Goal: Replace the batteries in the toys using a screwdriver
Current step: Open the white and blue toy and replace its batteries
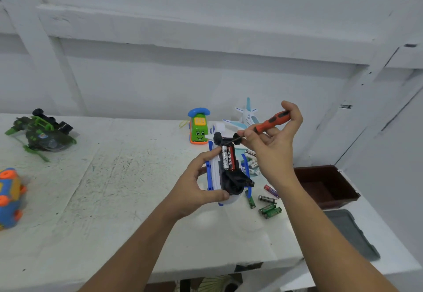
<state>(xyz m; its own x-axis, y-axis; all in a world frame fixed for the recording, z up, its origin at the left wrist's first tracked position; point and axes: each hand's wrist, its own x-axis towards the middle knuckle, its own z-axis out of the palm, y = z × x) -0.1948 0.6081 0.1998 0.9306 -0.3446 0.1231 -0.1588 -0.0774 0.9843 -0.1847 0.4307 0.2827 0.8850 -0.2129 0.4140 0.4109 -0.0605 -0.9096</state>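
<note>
White-blue toy [215,172], belly up, gripped by our left hand [196,191] over the table [103,188]; two batteries [228,159] in its bay, print unreadable. Our right hand [272,152] pinches orange screwdriver [272,121]. Loose cells [270,210] lie near brown box [343,196].

A scuffed white counter [114,200] is shown. A green and black toy [41,131] is laid at its far left and a blue and orange toy [10,197] at the left edge. A green toy phone [198,126] and a white toy plane [247,115] are set at the far middle. Loose batteries [269,204] are scattered right of centre, with a brown box [327,186] and a grey mat [352,232] further right.
</note>
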